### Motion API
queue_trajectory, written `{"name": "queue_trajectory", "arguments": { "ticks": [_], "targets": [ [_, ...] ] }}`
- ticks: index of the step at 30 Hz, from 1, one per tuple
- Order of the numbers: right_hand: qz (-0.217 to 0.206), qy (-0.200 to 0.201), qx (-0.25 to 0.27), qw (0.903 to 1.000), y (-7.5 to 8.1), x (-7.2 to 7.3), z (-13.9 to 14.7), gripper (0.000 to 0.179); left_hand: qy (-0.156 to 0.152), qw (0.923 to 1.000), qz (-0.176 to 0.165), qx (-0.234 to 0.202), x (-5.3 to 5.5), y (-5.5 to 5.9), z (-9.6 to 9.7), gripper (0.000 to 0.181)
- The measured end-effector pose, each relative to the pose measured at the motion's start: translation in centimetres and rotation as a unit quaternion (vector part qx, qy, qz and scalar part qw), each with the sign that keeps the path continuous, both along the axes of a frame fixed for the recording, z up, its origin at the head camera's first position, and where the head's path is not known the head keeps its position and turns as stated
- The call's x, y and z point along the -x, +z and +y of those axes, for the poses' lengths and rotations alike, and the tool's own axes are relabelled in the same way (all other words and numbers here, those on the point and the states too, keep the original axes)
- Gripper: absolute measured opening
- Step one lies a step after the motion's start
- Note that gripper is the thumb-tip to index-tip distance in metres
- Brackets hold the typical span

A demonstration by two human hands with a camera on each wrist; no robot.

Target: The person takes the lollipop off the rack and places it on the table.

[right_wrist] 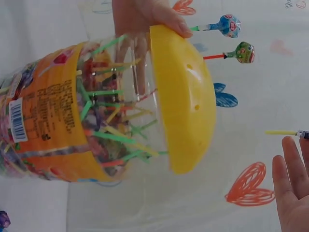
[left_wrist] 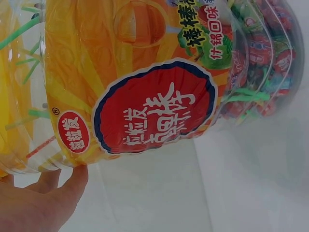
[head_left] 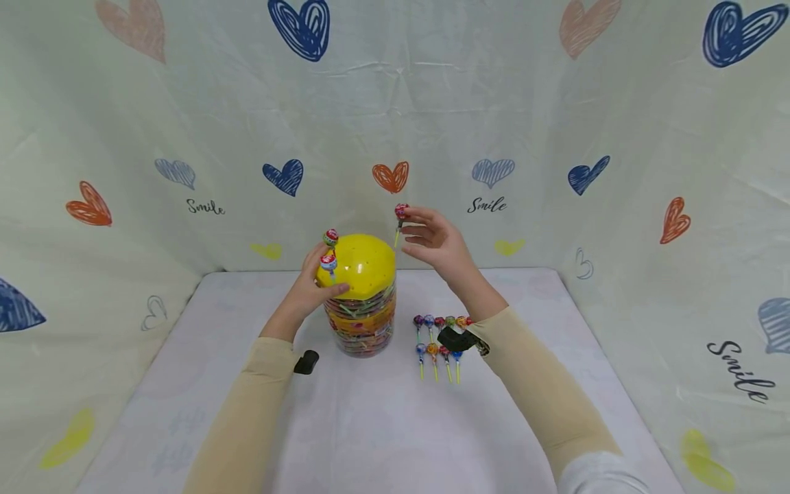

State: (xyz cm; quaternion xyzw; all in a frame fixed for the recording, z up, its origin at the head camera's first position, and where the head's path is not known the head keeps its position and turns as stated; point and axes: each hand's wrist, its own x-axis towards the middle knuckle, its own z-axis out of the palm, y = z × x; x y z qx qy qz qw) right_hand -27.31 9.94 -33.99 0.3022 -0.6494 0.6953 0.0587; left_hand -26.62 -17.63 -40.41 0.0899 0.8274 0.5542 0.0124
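A clear plastic candy jar (head_left: 361, 334) with a domed yellow lid (head_left: 364, 257) stands on the table, full of wrapped lollipops. My left hand (head_left: 311, 285) grips the jar around its top, thumb on the near side at the lid's edge. Two lollipops stick up from holes in the lid's left side: one with a blue wrapper (right_wrist: 229, 25), the other green and red (right_wrist: 245, 52). Beyond the lid's right edge, my right hand (head_left: 439, 241) pinches a red-wrapped lollipop (head_left: 401, 211) by its candy end, its yellow stick (right_wrist: 280, 133) pointing down, apart from the lid.
Two rows of lollipops (head_left: 433, 350) lie on the white table (head_left: 370, 425) right of the jar, partly hidden by my right wrist and its black strap (head_left: 458, 339). A pale curtain (head_left: 395, 116) printed with hearts hangs behind and at both sides.
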Motion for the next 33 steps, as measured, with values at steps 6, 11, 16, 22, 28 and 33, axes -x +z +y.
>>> {"name": "queue_trajectory", "arguments": {
  "ticks": [6,11,16,22,28,33],
  "targets": [
    [-0.031,-0.001,0.001,0.9995,-1.5,-0.4,2.0,0.049,0.004,1.0000,-0.005,0.004,0.1,-0.1,0.0,0.093],
    [-0.053,-0.005,0.002,0.9986,-3.1,-0.7,3.5,0.050,0.008,0.9999,-0.011,0.004,0.1,-0.1,0.0,0.093],
    [-0.073,-0.025,-0.010,0.9970,-5.0,-1.2,4.8,0.052,0.002,1.0000,-0.003,0.004,0.1,-0.2,0.0,0.094],
    [-0.104,-0.047,-0.031,0.9930,-7.4,-1.7,6.2,0.053,-0.004,1.0000,-0.002,0.004,0.2,-0.3,-0.1,0.093],
    [-0.139,-0.061,-0.049,0.9872,-9.7,-2.1,7.0,0.054,0.002,1.0000,-0.005,0.006,0.1,-0.2,-0.1,0.092],
    [-0.168,-0.065,-0.061,0.9817,-11.6,-2.4,7.7,0.054,0.001,1.0000,-0.002,0.004,0.1,-0.1,0.0,0.092]
  ]
}}
